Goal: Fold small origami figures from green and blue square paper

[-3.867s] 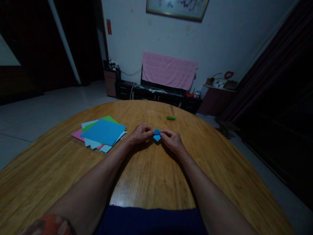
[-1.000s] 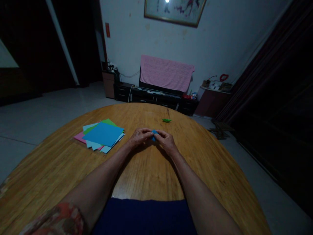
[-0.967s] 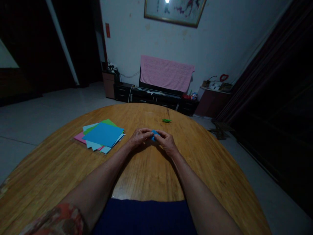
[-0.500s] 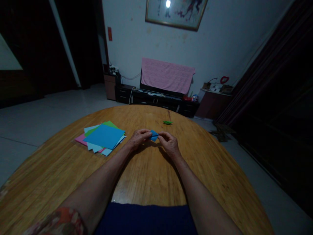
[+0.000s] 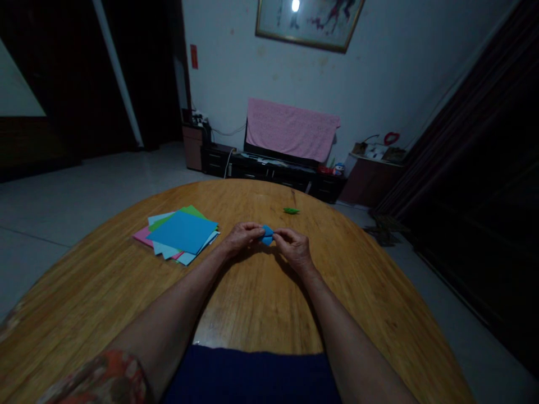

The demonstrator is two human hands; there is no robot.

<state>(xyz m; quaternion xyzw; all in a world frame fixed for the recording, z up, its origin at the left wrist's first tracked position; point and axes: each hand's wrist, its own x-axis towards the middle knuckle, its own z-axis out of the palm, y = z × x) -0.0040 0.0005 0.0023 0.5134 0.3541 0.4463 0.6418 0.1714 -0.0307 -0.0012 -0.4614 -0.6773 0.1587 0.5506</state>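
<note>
A small piece of folded blue paper is held up between my two hands over the middle of the table. My left hand pinches its left side, thumb on top. At its right side, the fingertips of my right hand close on the edge. A crease runs across the paper's middle; its finer folds are too small to make out. Beyond my right hand lies a small green folded paper piece. Left of my left hand is a loose stack of coloured paper sheets, blue uppermost, with green, pale blue and pink beneath.
The round wooden table curves away on both sides. Past its far edge stand a low black cabinet and a screen draped with a pink towel. A side cabinet with items on it is at the right.
The view has shifted slightly, so everything sits a little further right. The blue paper looks slightly tilted, its crease showing more plainly. Both hands keep their pinch on it.
</note>
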